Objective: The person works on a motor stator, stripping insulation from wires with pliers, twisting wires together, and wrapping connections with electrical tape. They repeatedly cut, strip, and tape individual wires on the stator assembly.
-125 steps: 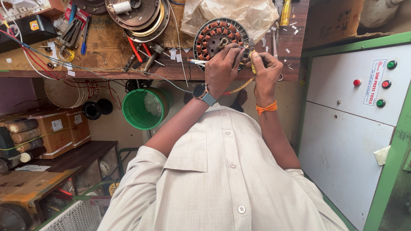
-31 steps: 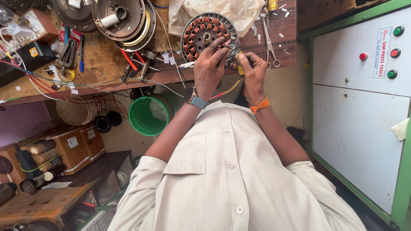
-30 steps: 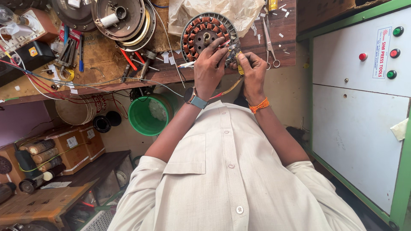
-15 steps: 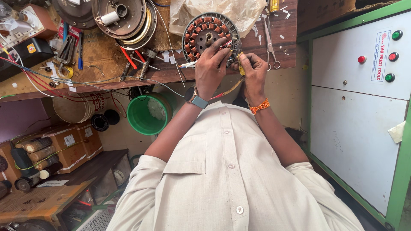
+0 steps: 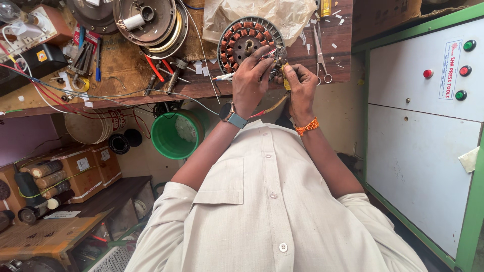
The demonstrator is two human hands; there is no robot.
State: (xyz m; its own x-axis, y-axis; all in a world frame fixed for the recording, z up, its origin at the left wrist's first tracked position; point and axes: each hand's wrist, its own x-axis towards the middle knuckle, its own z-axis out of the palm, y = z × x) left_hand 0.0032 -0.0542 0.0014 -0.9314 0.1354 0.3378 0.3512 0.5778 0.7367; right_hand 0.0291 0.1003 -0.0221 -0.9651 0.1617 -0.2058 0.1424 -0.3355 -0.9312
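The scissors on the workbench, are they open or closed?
Closed. The scissors lie flat on the wooden workbench, blades together as one thin line, right of the round stator and the right hand.

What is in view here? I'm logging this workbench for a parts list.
stator: one, round, copper-wound coils, on the bench under both hands
scissors: one, metal, right of the stator
plastic sheet: one, clear, crumpled, behind the stator
motor housing: one, grey metal, upper left
bucket: one, green, under the bench
cabinet: one, white with green frame, red and green buttons, right
left hand: wristwatch, fingers on the stator
right hand: orange wrist thread, fingers at the stator's edge
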